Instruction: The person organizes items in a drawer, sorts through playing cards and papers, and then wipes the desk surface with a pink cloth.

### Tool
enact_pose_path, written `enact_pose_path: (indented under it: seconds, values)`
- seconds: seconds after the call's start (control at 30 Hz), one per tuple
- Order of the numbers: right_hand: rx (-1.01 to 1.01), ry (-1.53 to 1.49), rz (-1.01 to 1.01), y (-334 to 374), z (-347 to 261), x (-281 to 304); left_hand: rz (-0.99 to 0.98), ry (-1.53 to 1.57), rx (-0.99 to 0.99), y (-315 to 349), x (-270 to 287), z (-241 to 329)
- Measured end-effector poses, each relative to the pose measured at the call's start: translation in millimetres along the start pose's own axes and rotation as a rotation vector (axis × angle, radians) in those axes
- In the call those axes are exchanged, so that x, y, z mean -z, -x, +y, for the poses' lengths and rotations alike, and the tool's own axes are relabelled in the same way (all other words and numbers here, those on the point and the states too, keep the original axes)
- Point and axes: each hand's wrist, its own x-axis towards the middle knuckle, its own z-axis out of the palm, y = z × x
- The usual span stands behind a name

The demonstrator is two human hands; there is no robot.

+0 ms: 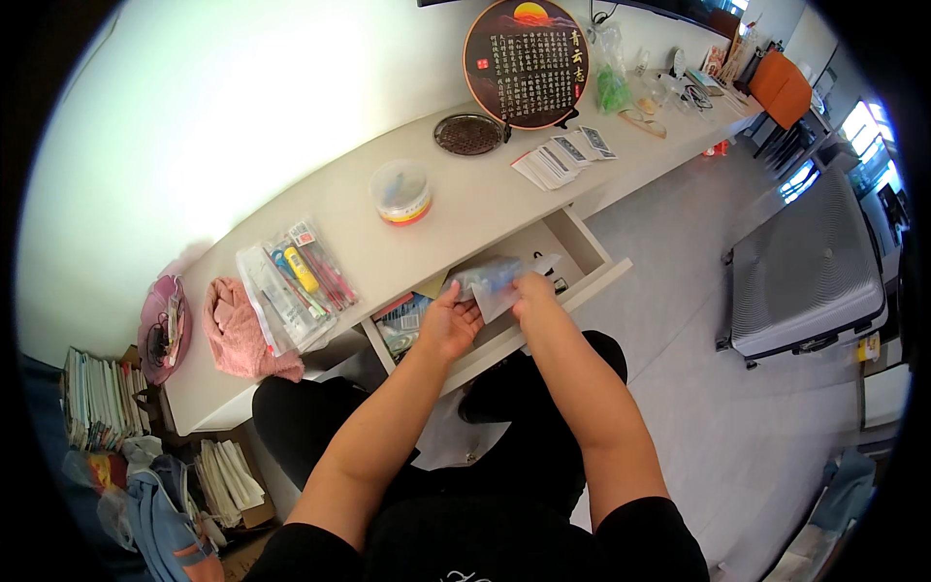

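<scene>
Surface, long and pale, running to the upper right, far end crowded with small items too blurred to make out. Suitcase, grey and ribbed, upright on the floor at right. Dark screen above, cut off by the upper edge. Drawer, pulled out from under the surface, contents partly hidden by hands and forearms. Round dark plaque, propped on a small stand, with an orange sun and columns of pale characters. Clear stationery pouch, flat at left, a small red-and-white label at its far end.

Clear plastic bag over the open drawer, crinkled and see-through, bluish contents too blurred to name, whitish flap toward the front. Right grip, closed on its right end, fingertips mostly hidden. Left grip, palm up at its left side, fingers half-curled; cannot tell about any clasp.

Round tub, clear, red-and-yellow band with print too small to read. Yellow glue stick inside the pouch.
</scene>
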Motion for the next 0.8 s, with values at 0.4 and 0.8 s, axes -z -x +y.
enact_pose_path:
  seconds: [0.4, 0.8]
  values:
    - [-0.176, 0.178, -0.094, -80, 31, -44, 0.136, -0.295, -0.122, 7, -10, -20]
    - [0.506, 0.435, 0.404, 29, 28, -42, 0.157, -0.283, -0.127, 56, 9, 7]
